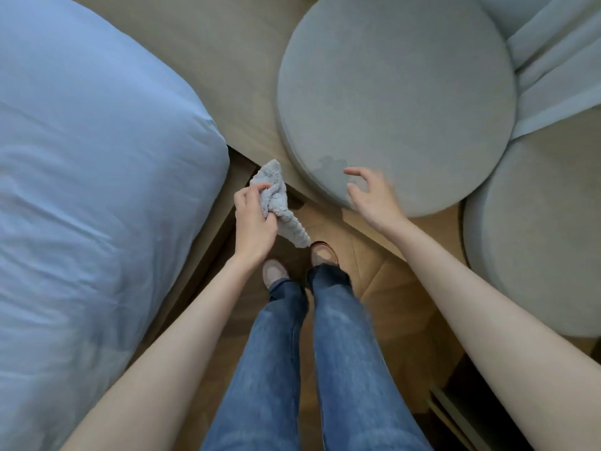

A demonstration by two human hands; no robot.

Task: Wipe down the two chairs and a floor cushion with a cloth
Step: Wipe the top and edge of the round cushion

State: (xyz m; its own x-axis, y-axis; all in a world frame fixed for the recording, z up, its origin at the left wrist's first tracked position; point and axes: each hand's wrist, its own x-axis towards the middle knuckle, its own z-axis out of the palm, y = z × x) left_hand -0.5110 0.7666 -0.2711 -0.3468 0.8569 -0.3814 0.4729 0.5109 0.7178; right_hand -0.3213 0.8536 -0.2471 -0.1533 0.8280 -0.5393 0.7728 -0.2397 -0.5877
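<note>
Left hand point(252, 219) at frame centre, fingers point(260, 187) clenched on a crumpled grey terry cloth point(278, 203), one end hanging loose above the shoes point(322, 253). Right hand point(374, 198) spread, fingers released and curled, hovering over the near rim of a round grey woven-fabric seat point(396, 99), upper right; a darker patch sits on the fabric just beside the fingertips. Second rounded grey seat point(536, 242) at right edge. Blue wrinkled bedding point(87, 177) fills the left. Wood herringbone floor point(390, 288) below, jeans point(325, 353) at bottom centre.
</note>
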